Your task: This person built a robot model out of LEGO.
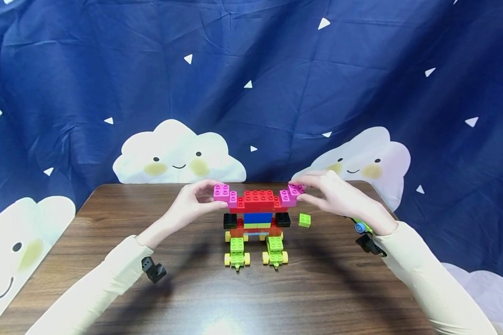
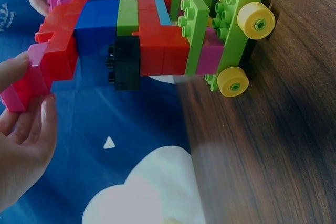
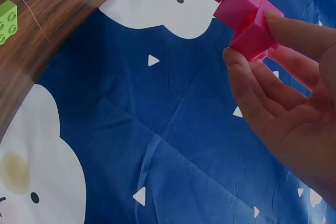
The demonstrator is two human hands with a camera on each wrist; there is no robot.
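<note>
A figure of toy building blocks [image 1: 258, 217] stands upright on the table, on two green wheeled bases [image 1: 275, 251] with yellow wheels. Its middle has red, blue and green blocks, with a black block [image 2: 126, 62] at either side. Stepped pink blocks jut out from both ends of the red top. My left hand [image 1: 196, 200] pinches the outer pink block [image 1: 221, 191] on the left between thumb and fingers. On the other side, my right hand [image 1: 333, 193] pinches the outer pink block [image 3: 257, 35] with thumb and fingertips.
A loose light-green block [image 1: 304, 220] lies on the brown table [image 1: 184, 288] just right of the figure. Partly behind the right forearm is a green and blue piece [image 1: 362, 226]. A blue cloth with clouds [image 1: 251, 107] hangs behind the table.
</note>
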